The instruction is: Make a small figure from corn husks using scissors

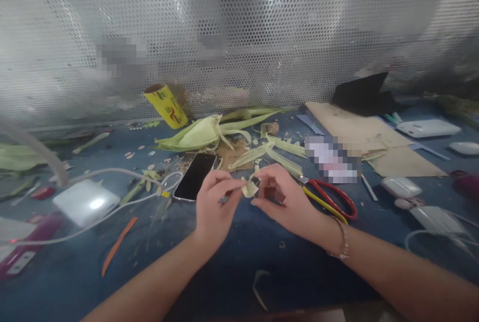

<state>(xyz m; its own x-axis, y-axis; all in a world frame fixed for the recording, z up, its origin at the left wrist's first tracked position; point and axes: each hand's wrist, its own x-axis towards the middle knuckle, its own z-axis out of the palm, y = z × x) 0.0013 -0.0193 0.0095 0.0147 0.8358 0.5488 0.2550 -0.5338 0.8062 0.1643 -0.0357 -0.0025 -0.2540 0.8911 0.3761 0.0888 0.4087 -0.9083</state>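
The grip of my left hand [215,207] is narrow, pinching a small pale piece [249,188] at the centre of the frame. My right hand [286,202] faces it with thumb and fingers parted; I cannot tell whether its fingertips touch the piece.

Largest in my view is the perforated metal sheet [239,17] across the upper frame. Below it spreads the dark blue worktop [239,272]. Brown sheets [359,130] lie at the right of the frame, overlapping. Above centre, I see a broad green husk [198,133] lying on its side, with loose pale strips [277,155] to its lower right. At the left of the frame is a glossy white block [87,202], a cable passing near it. A phone [194,177] lies screen dark, just beside my left hand. Scissors [333,199] with red and yellow handles lie partly behind my right hand and wrist. The yellow tube [166,106] leans at upper left of centre, and a thin orange strip [119,246] lies at lower left.
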